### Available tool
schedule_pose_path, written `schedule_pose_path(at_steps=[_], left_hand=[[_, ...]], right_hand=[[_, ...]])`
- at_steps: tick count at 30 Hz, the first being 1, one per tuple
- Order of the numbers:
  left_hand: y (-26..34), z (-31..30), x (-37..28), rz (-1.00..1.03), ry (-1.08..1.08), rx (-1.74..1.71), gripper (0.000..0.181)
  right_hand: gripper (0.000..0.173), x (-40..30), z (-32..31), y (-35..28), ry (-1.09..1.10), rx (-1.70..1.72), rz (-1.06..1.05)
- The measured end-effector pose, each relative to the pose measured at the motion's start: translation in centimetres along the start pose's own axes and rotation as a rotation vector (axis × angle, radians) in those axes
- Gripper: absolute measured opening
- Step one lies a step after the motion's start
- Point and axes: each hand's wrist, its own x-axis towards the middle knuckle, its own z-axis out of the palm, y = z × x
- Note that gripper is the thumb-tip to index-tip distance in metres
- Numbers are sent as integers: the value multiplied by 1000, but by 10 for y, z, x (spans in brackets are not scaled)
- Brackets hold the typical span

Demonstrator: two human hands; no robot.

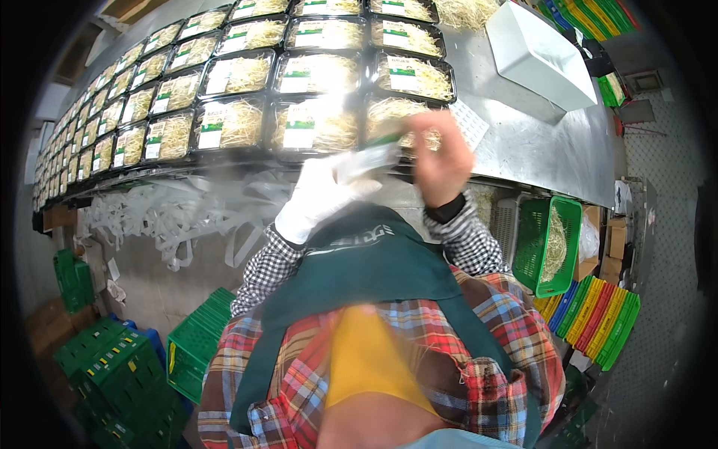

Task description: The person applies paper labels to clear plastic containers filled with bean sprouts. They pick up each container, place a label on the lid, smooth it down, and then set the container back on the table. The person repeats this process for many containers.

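Note:
My left hand (pixel 314 196), in a white glove, is closed on a blurred whitish strip of labels (pixel 370 160) with a green part at its upper end. Beside that end is my bare right hand (pixel 447 160), its fingers curled. Motion blur hides whether they grip anything. Both hands are over the near edge of the steel table. Just beyond them lies a black plastic tray of bean sprouts (pixel 390 112), partly covered by the hands. To its left, a wrapped tray of sprouts (pixel 336 126) bears a green and white label.
Rows of labelled sprout trays (pixel 241 73) cover the table's left side. A white foam box (pixel 538 56) and a printed sheet (pixel 472 120) lie on the steel table (pixel 521 151). Plastic strips (pixel 185 213) hang below its edge. A green crate (pixel 533 247) holds sprouts at right.

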Motion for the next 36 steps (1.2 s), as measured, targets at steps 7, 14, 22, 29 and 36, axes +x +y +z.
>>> schedule_pose_path(at_steps=[7, 14, 22, 29, 36], left_hand=[[-53, -27, -43, -340, -246, -75, 46], [-58, -42, -70, -248, -99, -78, 44], [-51, -45, -78, -369, -12, -285, 27], [-31, -61, -96, -123, 181, -75, 64], [-46, -65, -139, -27, 542, -90, 21]], right_hand=[[16, -1, 2, 121, -405, -135, 475], [71, -23, 16, 119, -536, -741, 60], [69, -27, 31, 39, -785, 389, 518], [10, -62, 80, -33, -588, 337, 216], [14, -96, 109, -68, -742, 510, 516]])
